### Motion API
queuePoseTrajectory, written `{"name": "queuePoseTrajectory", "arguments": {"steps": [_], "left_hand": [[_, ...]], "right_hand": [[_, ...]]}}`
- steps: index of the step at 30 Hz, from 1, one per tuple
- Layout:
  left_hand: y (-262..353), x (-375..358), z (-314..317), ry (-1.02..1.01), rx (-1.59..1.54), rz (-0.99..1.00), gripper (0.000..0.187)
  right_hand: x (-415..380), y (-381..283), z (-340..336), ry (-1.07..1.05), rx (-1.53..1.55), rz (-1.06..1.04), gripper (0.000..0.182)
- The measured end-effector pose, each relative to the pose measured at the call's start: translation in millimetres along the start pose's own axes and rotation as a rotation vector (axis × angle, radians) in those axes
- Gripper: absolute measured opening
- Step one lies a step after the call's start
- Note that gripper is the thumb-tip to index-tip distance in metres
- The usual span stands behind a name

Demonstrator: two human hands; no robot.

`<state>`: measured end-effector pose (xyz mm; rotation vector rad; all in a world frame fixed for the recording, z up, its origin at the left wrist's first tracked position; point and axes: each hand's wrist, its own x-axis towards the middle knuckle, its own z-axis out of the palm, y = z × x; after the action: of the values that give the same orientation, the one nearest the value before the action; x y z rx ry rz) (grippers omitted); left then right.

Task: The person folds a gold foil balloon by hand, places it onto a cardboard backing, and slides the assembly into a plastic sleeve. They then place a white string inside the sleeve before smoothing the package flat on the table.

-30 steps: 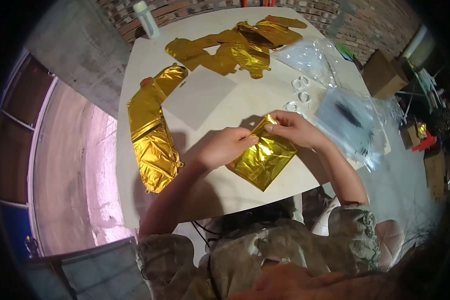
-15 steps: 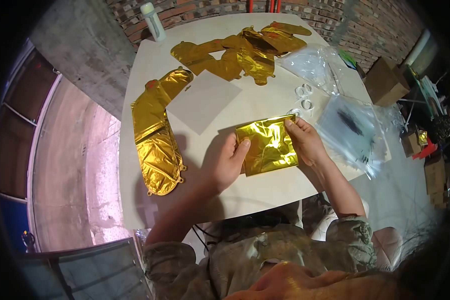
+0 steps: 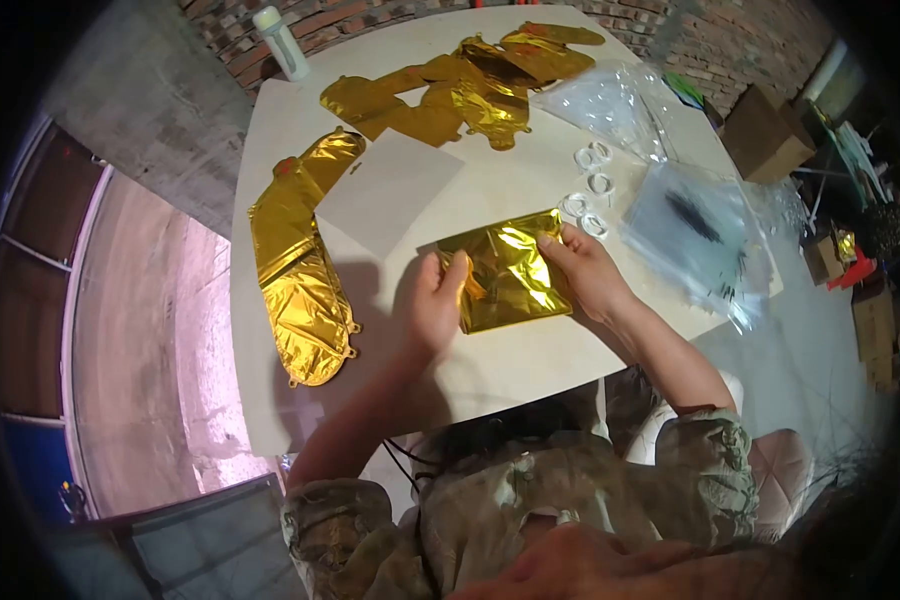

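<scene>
A folded gold foil balloon (image 3: 518, 280), a shiny and nearly square packet, is held just above the table's front part. My left hand (image 3: 436, 308) grips its left edge, the thumb on top and a small flap of foil raised beside it. On the upper right edge, my right hand (image 3: 592, 272) pinches the foil between thumb and fingers. Further left lies a flat, bent gold foil balloon (image 3: 295, 255) with small tabs at its lower end. More flat gold foil balloons (image 3: 470, 95) overlap at the back. Between them and my hands is a pale square sheet (image 3: 390, 190).
Several small white coils (image 3: 600, 184) lie right of the packet. Clear plastic bags (image 3: 660, 215), one holding thin black pieces, cover the table's right side, with more clear plastic (image 3: 610, 105) behind. A white bottle (image 3: 281, 45) stands at the back left corner. A cardboard box (image 3: 765, 135) is beyond the right edge.
The view has shifted slightly. Both hands still hold the packet, and a small foil flap now stands up by my left thumb.
</scene>
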<state>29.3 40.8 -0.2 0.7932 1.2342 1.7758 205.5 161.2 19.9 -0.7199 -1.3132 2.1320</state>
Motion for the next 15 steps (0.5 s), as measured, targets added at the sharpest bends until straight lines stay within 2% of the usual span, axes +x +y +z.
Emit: {"name": "queuePoseTrajectory", "arguments": {"steps": [1, 3, 4, 6, 7, 8, 10, 12, 15], "left_hand": [[6.3, 3.9, -2.6, -0.011, 0.002, -0.015, 0.031], [25.0, 19.2, -14.5, -0.026, 0.458, 0.156, 0.038], [34.4, 25.6, -12.9, -0.038, 0.46, 0.15, 0.038], [57.4, 37.3, -6.2, -0.181, 0.532, 0.028, 0.043], [77.0, 39.8, 2.5, -0.304, 0.5, -0.108, 0.041], [83.5, 44.3, 5.4, -0.308, 0.501, -0.103, 0.041], [90.2, 52.5, 10.6, -0.54, 0.57, -0.349, 0.035], [86.6, 56.0, 13.1, -0.549, 0.602, -0.387, 0.031], [83.4, 55.7, 15.0, -0.588, 0.641, -0.437, 0.028]], "right_hand": [[0.2, -0.1, -1.6, -0.036, 0.057, 0.003, 0.022], [-0.2, -3.4, -0.5, -0.035, 0.048, 0.019, 0.023], [-1.1, -6.3, 1.5, -0.052, 0.032, 0.035, 0.023], [-5.1, -14.8, 7.9, -0.075, 0.012, 0.034, 0.024], [-8.1, -20.0, 11.8, -0.078, -0.02, 0.063, 0.023], [-9.4, -23.3, 14.8, -0.082, -0.054, 0.091, 0.023], [-6.5, -22.2, 16.5, -0.084, -0.005, 0.07, 0.022], [-8.2, -26.9, 14.2, -0.109, -0.178, 0.108, 0.022], [-1.1, -14.6, 5.7, -0.153, -0.078, 0.089, 0.02]]}}
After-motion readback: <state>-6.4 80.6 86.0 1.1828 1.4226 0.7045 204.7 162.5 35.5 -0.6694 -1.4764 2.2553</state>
